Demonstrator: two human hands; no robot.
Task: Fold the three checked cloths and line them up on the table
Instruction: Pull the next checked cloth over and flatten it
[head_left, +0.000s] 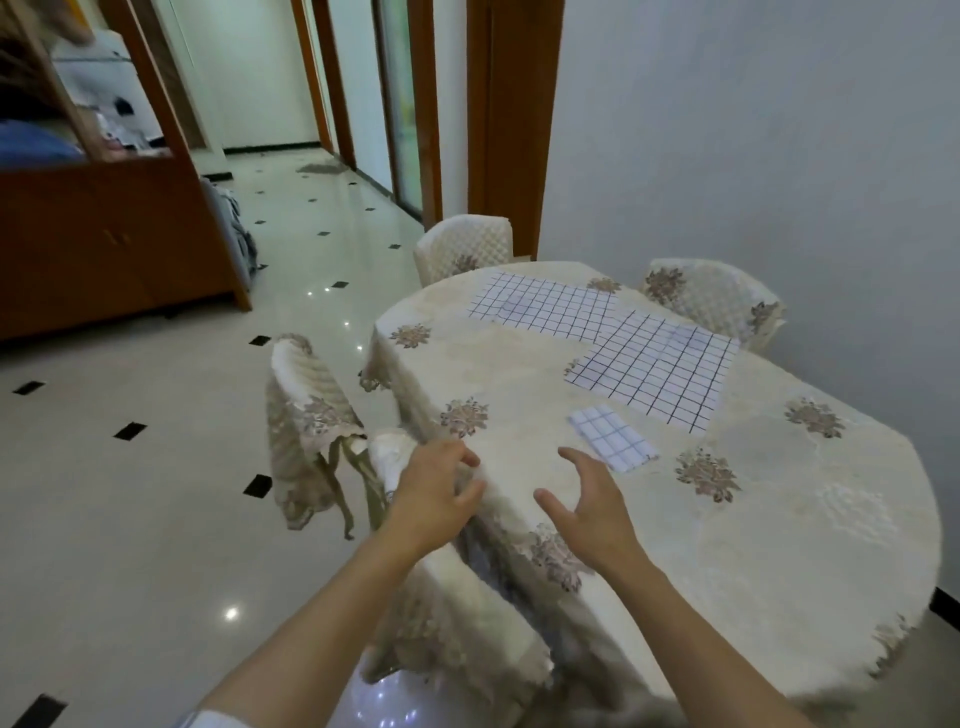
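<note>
A cream embroidered tablecloth (519, 374) covers an oval table in a tiled room with wooden door frames. Both hands hover at the near edge, loosely spread and holding nothing: the left hand (436, 493) is over the rim where the tablecloth drops, the right hand (587, 499) over the tabletop. Just beyond the right fingers lies the folded cloth (613, 439), small and neat. Further out the middle cloth (654, 371) lies flat, its corner overlapping the far cloth (540, 304). The next step is probably to reach for the middle cloth: draw it to the bare near area, then match its corners before creasing. The far cloth sits near the far rim by a covered chair (462, 244), so it should be pulled inward.
</note>
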